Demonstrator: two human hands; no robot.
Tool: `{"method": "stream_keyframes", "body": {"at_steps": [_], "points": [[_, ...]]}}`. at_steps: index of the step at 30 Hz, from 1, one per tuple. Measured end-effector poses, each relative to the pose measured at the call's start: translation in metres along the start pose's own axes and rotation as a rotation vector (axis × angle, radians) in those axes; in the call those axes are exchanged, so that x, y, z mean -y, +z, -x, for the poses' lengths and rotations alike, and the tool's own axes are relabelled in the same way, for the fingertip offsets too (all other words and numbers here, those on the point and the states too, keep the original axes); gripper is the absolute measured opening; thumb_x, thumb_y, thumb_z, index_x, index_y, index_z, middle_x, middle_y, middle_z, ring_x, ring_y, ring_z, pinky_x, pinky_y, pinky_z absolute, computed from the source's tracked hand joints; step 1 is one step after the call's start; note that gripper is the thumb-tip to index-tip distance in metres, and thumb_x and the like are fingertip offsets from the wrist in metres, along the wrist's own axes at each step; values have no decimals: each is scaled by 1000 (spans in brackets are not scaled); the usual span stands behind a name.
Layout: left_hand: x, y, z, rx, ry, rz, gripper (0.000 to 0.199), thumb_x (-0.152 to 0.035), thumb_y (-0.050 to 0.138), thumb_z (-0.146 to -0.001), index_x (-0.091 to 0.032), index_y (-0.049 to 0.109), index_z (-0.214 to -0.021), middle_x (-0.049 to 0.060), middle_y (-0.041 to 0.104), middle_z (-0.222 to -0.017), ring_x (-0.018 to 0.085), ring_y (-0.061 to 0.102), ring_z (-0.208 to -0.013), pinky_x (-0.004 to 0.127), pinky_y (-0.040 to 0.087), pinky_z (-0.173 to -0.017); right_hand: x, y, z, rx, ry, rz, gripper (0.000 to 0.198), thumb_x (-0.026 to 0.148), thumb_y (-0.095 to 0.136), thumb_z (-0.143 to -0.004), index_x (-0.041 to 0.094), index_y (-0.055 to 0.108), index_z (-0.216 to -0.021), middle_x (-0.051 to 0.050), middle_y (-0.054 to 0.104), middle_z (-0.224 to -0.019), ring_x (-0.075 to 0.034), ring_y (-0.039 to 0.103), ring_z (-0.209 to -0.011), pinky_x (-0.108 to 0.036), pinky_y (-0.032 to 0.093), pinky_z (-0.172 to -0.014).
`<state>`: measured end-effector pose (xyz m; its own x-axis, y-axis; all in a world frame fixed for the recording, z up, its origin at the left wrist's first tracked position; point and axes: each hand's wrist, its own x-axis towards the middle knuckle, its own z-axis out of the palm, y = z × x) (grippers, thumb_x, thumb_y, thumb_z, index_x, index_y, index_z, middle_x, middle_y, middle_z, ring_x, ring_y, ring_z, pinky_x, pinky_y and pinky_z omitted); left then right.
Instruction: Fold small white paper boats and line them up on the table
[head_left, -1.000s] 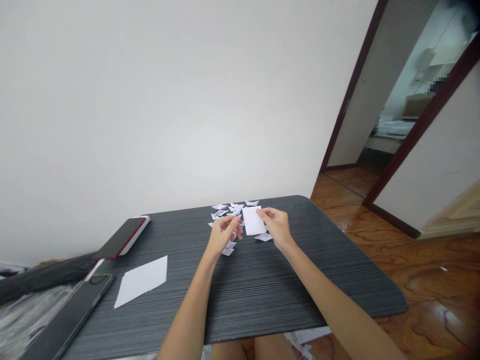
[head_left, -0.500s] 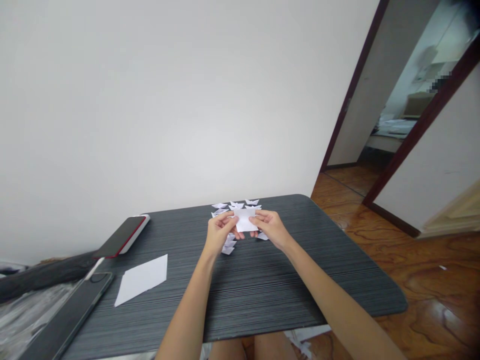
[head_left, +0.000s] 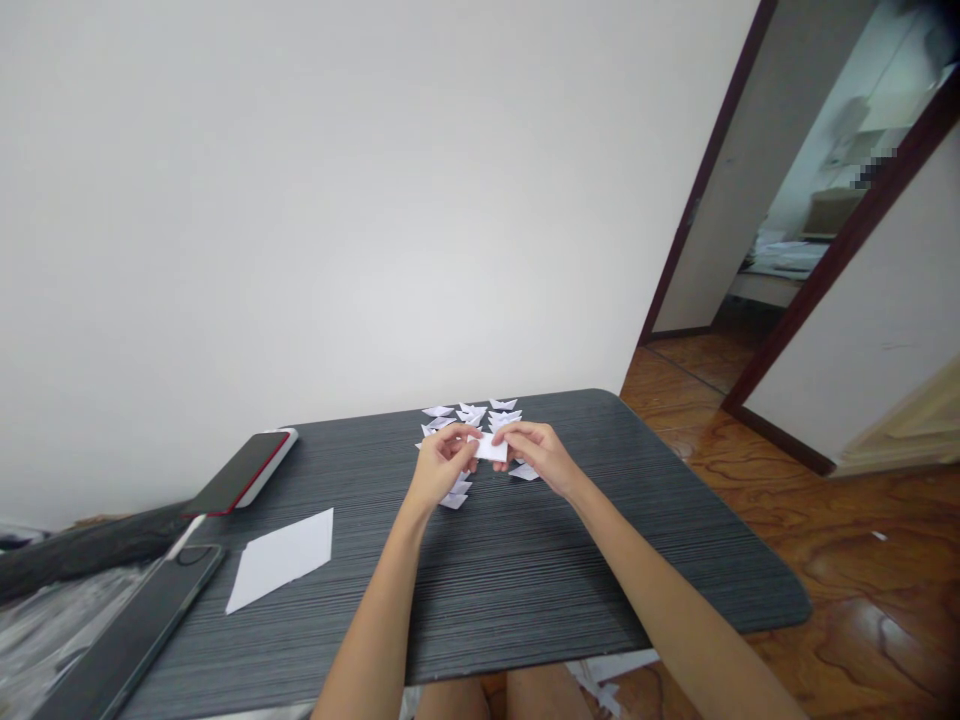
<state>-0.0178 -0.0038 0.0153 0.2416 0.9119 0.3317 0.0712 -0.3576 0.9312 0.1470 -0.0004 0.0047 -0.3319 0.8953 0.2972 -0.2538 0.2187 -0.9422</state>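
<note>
Between my two hands is a small folded piece of white paper (head_left: 491,449), held above the table. My left hand (head_left: 444,465) pinches its left end with thumb and fingers. On the other end, my right hand (head_left: 541,458) is closed in a similar pinch. Several small white paper boats (head_left: 504,418) stand in groups on the table behind and below the hands, and my fingers hide some of them. One paper boat (head_left: 524,471) shows just under my right hand.
The dark, wood-grained table (head_left: 585,580) stands against a white wall. At its left lie white paper sheets (head_left: 285,558), a black phone (head_left: 142,620) and a dark, red-edged device (head_left: 244,472). A doorway opens at the right; paper scraps (head_left: 604,680) lie below the table's front edge.
The paper in my hands has gone from a roughly square flat piece to a narrower folded strip. Both hands stay in nearly the same place, fingers shifted along the paper.
</note>
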Motion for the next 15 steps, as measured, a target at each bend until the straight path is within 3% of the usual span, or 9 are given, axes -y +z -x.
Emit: {"method": "stream_keyframes", "body": {"at_steps": [4,7,10,15], "points": [[3,2,3,76,176,-394,23,-23,50,-74,-17,58,-95,0,54,-62,11,47,-56,22,37,-57,-8,-2,-3,-37,-53,230,38,26,59,-68,19,51,-105,-1,63,-73,-13,58,-69,-26,44,-65],[5,6,4,116,244,-464,27,-23,45,-77,-17,54,-102,3,56,-70,12,48,-61,23,38,-61,-14,-2,-6,-34,-71,339,24,26,61,-66,15,60,-87,-3,63,-77,-14,58,-72,-27,44,-69],[8,11,4,10,225,-430,28,-24,48,-76,-15,51,-102,3,56,-71,11,48,-59,22,38,-57,-16,-1,-8,-146,-30,239,17,28,63,-63,13,61,-72,-3,63,-70,-14,58,-65,-27,45,-65],[14,20,3,-172,162,-321,16,-29,55,-71,-13,58,-76,1,55,-60,10,48,-51,21,39,-52,-12,3,-10,-336,-7,3,22,26,70,-55,13,61,-71,-2,64,-68,-12,58,-61,-24,46,-62]]}}
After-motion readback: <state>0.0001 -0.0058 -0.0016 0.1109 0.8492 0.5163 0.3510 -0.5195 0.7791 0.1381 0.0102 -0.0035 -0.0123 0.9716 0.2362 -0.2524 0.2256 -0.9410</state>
